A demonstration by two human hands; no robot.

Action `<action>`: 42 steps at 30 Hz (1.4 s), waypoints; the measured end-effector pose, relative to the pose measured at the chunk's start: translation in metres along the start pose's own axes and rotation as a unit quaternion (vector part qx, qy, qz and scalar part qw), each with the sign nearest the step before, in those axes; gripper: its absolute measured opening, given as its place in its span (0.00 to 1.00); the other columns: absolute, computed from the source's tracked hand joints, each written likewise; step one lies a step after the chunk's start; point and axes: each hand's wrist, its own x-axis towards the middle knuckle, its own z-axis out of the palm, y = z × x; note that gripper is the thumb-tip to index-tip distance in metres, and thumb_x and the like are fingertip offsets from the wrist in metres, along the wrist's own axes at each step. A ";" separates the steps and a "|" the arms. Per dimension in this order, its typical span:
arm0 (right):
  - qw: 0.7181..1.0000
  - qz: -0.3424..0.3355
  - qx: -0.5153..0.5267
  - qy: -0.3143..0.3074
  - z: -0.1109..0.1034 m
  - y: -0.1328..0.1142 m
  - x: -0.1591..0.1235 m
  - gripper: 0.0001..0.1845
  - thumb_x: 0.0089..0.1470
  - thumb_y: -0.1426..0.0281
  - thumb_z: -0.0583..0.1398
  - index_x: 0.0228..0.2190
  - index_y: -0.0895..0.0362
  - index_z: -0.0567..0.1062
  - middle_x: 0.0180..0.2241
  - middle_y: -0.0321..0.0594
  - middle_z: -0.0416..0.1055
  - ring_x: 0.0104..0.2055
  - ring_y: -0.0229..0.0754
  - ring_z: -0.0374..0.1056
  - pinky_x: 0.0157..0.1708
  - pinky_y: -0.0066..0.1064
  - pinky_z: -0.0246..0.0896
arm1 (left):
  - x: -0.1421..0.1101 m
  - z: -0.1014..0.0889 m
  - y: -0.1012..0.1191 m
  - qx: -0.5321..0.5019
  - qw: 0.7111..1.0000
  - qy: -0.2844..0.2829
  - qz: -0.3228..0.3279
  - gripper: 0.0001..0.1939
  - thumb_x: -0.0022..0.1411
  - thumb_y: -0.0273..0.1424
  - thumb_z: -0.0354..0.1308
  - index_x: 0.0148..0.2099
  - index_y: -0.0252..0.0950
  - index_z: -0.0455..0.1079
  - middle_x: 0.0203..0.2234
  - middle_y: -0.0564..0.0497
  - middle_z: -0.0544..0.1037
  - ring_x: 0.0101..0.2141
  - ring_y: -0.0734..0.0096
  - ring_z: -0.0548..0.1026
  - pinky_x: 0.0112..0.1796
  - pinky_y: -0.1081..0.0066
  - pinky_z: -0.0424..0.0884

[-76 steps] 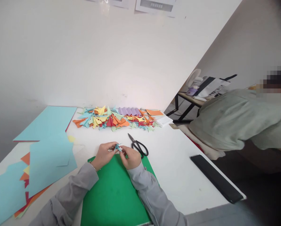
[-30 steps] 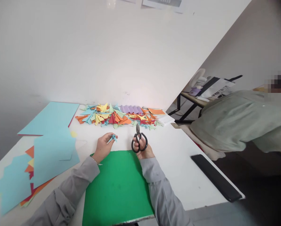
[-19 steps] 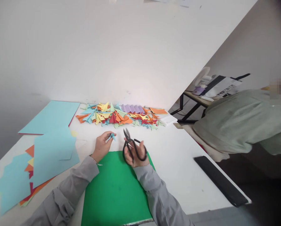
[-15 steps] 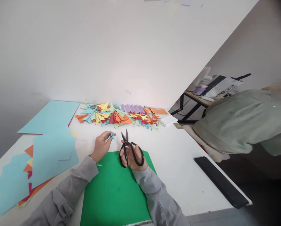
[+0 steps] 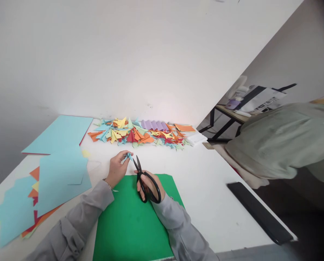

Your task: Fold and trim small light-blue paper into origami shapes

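Note:
My left hand pinches a small folded piece of light blue paper between thumb and fingers. Beside it, my right hand is closed round the handles of black-handled scissors. The scissor blades are slightly apart and point up and to the left, their tips close to the blue paper; whether they touch it I cannot tell. Under my wrists lies a green sheet or mat on the white table.
Folded paper shapes in many colours lie along the wall, with a pleated purple paper. Light blue sheets and scraps spread at left. A long black object lies at the right edge. A person in a green top is at right.
My right hand has turned the scissors leftward and brought the blades nearer to the blue paper. The blades look less far apart. My left hand keeps its pinch in place.

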 end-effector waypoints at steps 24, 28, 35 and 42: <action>0.997 -0.011 -0.075 0.032 0.011 -0.007 -0.006 0.31 0.45 0.54 0.58 0.43 0.66 0.68 0.11 0.28 0.63 0.07 0.29 0.54 0.04 0.20 0.49 | 0.000 -0.001 -0.010 0.056 0.997 -0.024 0.050 0.08 0.56 0.29 0.52 0.39 0.36 0.69 0.35 0.48 0.77 0.39 0.68 0.75 0.44 0.66 0.70; 0.996 -0.013 -0.084 0.037 0.011 -0.007 -0.006 0.31 0.45 0.55 0.58 0.43 0.66 0.68 0.11 0.27 0.62 0.07 0.28 0.54 0.04 0.19 0.49 | 0.000 -0.001 -0.011 0.057 0.997 -0.022 0.049 0.09 0.56 0.29 0.52 0.39 0.36 0.69 0.35 0.48 0.77 0.38 0.68 0.75 0.44 0.66 0.70; 0.995 -0.010 -0.093 0.043 0.011 -0.006 -0.007 0.30 0.46 0.55 0.58 0.44 0.65 0.68 0.11 0.27 0.62 0.07 0.28 0.54 0.04 0.19 0.49 | 0.000 -0.001 -0.010 0.053 0.997 -0.020 0.049 0.09 0.56 0.30 0.52 0.39 0.35 0.69 0.35 0.48 0.77 0.39 0.68 0.75 0.44 0.66 0.70; 0.994 -0.014 -0.102 0.047 0.012 -0.008 -0.008 0.29 0.46 0.55 0.58 0.43 0.65 0.70 0.10 0.27 0.61 0.07 0.28 0.52 0.04 0.19 0.47 | 0.000 -0.002 -0.008 0.063 0.997 -0.023 0.048 0.09 0.56 0.29 0.51 0.39 0.35 0.69 0.35 0.48 0.77 0.38 0.68 0.75 0.43 0.66 0.70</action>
